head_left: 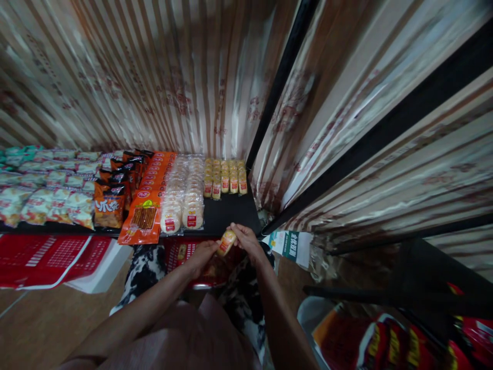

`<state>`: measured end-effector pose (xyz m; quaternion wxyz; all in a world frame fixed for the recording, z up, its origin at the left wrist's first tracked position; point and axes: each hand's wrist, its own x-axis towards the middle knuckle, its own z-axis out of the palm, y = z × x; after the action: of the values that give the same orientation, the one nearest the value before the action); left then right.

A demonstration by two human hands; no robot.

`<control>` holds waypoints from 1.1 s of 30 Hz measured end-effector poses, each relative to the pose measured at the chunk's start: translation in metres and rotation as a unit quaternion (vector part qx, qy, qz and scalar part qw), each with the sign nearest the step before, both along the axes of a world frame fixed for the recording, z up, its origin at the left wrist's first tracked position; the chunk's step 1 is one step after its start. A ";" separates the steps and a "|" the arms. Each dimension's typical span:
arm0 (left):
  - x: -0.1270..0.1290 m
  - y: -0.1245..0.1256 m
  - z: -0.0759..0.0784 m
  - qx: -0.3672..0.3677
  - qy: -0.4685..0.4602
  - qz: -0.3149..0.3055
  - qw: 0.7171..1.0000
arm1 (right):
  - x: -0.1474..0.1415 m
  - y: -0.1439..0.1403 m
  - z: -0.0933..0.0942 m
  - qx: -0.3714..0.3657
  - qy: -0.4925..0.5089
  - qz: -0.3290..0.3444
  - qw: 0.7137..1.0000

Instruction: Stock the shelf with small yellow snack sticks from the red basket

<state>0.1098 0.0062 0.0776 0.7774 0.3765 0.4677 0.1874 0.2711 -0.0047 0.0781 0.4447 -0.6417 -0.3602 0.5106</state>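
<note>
Between both hands I hold a small yellow snack packet (227, 242) with a red label, in front of the black shelf (227, 213). My left hand (204, 255) pinches its left edge, while my right hand (245, 239) grips its upper right side. Rows of similar small yellow packets (225, 177) stand at the shelf's right end, beyond my hands. Left of them lie two rows of clear-wrapped round white crackers (192, 203). A red basket (180, 255) sits below the shelf edge between my legs, its contents mostly in shadow.
Orange snack packs (140, 218), brown-orange bags (109, 205) and pale bags (57, 205) line the shelf leftward. A red basket (50, 259) lies beneath at left. Black posts (283, 77) and pleated curtains (154, 72) bound the shelf. Red packages (385, 339) are at lower right.
</note>
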 end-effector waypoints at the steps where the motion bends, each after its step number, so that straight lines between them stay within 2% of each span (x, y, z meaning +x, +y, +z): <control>1: 0.002 0.001 -0.002 -0.003 -0.010 0.020 1.000 | 0.000 0.001 -0.001 0.009 0.002 -0.009 1.000; 6: 0.014 0.005 -0.007 -0.017 -0.038 0.105 0.994 | -0.003 0.003 -0.005 0.057 -0.002 -0.038 0.998; 11: 0.028 0.012 0.001 -0.015 -0.041 0.155 0.987 | -0.008 -0.001 -0.007 0.084 0.007 -0.037 0.996; 15: 0.038 0.019 0.006 0.007 -0.039 0.177 0.983 | -0.010 -0.004 -0.007 0.105 -0.030 -0.025 0.994; 24: 0.051 0.033 0.002 0.111 0.075 0.126 0.983 | 0.002 0.010 -0.019 0.118 -0.138 -0.051 0.982; 29: 0.056 0.042 -0.011 0.180 0.149 0.122 0.965 | 0.009 0.025 -0.024 0.118 -0.216 -0.073 0.967; 33: 0.061 0.049 -0.021 0.229 0.162 0.098 0.955 | 0.014 0.037 -0.023 0.109 -0.281 -0.077 0.951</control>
<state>0.1704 0.0549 0.0570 0.5619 0.5220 0.5663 0.3018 0.2854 0.0321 0.0548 0.4305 -0.7326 -0.4734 0.2320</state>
